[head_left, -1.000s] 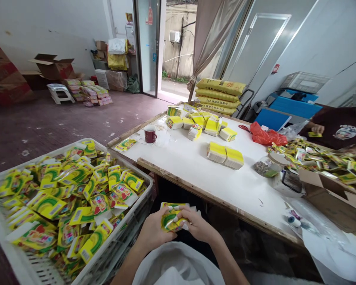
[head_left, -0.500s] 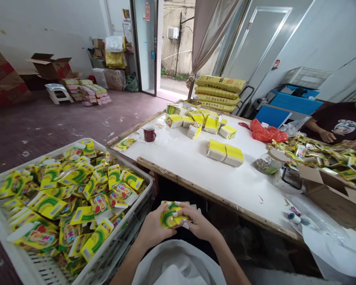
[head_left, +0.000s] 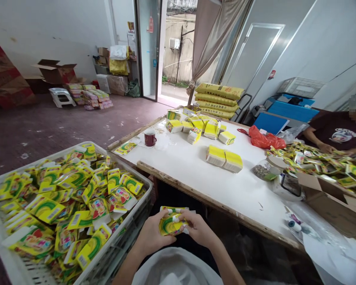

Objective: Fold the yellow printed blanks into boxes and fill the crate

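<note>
Above my lap, both hands hold yellow and green printed card packets [head_left: 169,225]; how many there are I cannot tell. My left hand [head_left: 151,233] grips their left side, thumb on the front. My right hand [head_left: 200,229] closes on their right side, with its fingertips pressed against the front face. To my left, a white plastic crate [head_left: 148,194] is heaped with similar yellow packets [head_left: 99,208]. On the white table [head_left: 178,164] ahead, two yellow-topped stacks of cards [head_left: 224,158] stand side by side.
A dark red mug [head_left: 150,138] stands near the table's left edge. More card stacks [head_left: 210,129] sit at the back. On the right are a red bag [head_left: 264,138], a jar [head_left: 262,169], an open cardboard box [head_left: 329,202] and a packet pile. A co-worker [head_left: 338,130] sits behind it.
The packets have tilted and spread apart in my hands, showing another edge above the front one. My right fingers have drawn back toward the right side. The view has tipped slightly upward.
</note>
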Motion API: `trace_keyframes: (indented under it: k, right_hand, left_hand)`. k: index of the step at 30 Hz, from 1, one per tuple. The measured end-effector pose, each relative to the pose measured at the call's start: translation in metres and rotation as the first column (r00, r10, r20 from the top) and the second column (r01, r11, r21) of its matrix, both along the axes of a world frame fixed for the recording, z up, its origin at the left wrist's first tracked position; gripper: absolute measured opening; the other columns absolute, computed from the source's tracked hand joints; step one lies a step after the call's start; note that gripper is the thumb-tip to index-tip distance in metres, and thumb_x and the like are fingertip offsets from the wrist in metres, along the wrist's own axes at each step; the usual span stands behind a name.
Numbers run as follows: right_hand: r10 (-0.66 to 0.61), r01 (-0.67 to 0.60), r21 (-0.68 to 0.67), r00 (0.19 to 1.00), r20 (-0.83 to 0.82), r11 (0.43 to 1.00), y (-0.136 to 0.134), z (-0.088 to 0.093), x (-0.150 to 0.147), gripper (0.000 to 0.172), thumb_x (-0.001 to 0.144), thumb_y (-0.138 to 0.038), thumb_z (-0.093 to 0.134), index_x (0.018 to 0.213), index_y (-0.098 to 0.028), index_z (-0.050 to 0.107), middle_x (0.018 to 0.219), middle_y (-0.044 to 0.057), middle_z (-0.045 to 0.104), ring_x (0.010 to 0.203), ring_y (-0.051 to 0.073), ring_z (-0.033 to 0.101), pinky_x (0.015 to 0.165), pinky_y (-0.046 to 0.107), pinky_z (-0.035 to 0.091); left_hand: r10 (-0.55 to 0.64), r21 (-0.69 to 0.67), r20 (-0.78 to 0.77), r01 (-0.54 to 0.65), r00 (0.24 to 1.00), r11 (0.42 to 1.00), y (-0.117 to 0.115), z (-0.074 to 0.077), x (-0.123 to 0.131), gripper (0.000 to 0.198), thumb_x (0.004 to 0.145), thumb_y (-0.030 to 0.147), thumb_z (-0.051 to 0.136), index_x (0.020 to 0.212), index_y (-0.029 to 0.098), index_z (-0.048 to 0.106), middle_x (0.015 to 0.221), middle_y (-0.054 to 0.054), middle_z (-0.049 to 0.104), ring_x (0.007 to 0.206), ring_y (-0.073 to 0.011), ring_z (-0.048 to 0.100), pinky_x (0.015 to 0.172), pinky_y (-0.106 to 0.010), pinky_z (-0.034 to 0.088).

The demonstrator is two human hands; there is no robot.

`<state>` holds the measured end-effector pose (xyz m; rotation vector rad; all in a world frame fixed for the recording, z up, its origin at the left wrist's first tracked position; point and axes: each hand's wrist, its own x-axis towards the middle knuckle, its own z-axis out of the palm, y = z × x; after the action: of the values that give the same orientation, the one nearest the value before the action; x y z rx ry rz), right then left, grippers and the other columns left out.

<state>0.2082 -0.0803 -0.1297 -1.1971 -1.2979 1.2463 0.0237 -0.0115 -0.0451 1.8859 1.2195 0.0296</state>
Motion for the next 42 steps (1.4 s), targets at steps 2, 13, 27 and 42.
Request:
trace_keyframes:
  k: [2, 13, 27, 42]
  right_hand:
    - [0.022, -0.02, -0.054, 1.0, 0.022, 0.998, 0.001, 0.001, -0.001, 0.03, 0.079, -0.013, 0.062, 0.105, -0.02, 0.074, 0.134, 0.015, 0.065, 0.126, 0.028, 0.061, 0.101, 0.043, 0.05]
    - [-0.153, 0.104, -0.2, 0.956, -0.251, 0.974, 0.0, -0.017, -0.025, 0.081, 0.076, -0.021, 0.068, 0.15, -0.027, 0.038, 0.148, 0.013, 0.052, 0.12, 0.026, 0.062, 0.103, 0.045, 0.05]
    - [-0.07, 0.294, -0.264, 0.779, 0.624, 0.918, -0.008, -0.061, -0.041, 0.035, 0.075, -0.006, 0.068, 0.108, -0.019, 0.064, 0.118, 0.012, 0.062, 0.111, 0.029, 0.057, 0.099, 0.04, 0.042]
    - [-0.001, 0.339, -0.319, 0.687, 0.727, 0.885, -0.005, -0.049, -0.035, 0.029, 0.078, -0.013, 0.071, 0.106, -0.018, 0.066, 0.115, 0.011, 0.063, 0.107, 0.028, 0.059, 0.094, 0.036, 0.045]
  left_hand:
    - [0.016, 0.067, -0.017, -0.015, 1.0, 0.998, -0.001, -0.002, 0.0, 0.06, 0.06, 0.025, 0.076, 0.119, 0.019, 0.062, 0.108, -0.005, 0.074, 0.094, -0.0233, 0.069, 0.086, -0.033, 0.052]
    - [-0.102, 0.359, -0.066, 0.119, 0.993, 0.926, -0.003, -0.014, 0.005, 0.054, 0.064, 0.021, 0.074, 0.117, 0.021, 0.064, 0.115, -0.008, 0.072, 0.105, -0.028, 0.068, 0.095, -0.042, 0.055]
    - [0.408, 0.612, 0.087, -0.372, 0.909, 0.698, 0.057, 0.033, -0.048, 0.066, 0.08, 0.057, 0.062, 0.128, 0.012, 0.052, 0.125, -0.02, 0.067, 0.119, -0.0349, 0.063, 0.105, -0.054, 0.047]
    - [0.004, 0.452, -0.117, 0.05, 0.993, 0.891, 0.184, 0.079, 0.182, 0.086, 0.087, 0.034, 0.068, 0.156, 0.011, 0.022, 0.107, -0.007, 0.078, 0.111, -0.026, 0.068, 0.09, -0.033, 0.048]
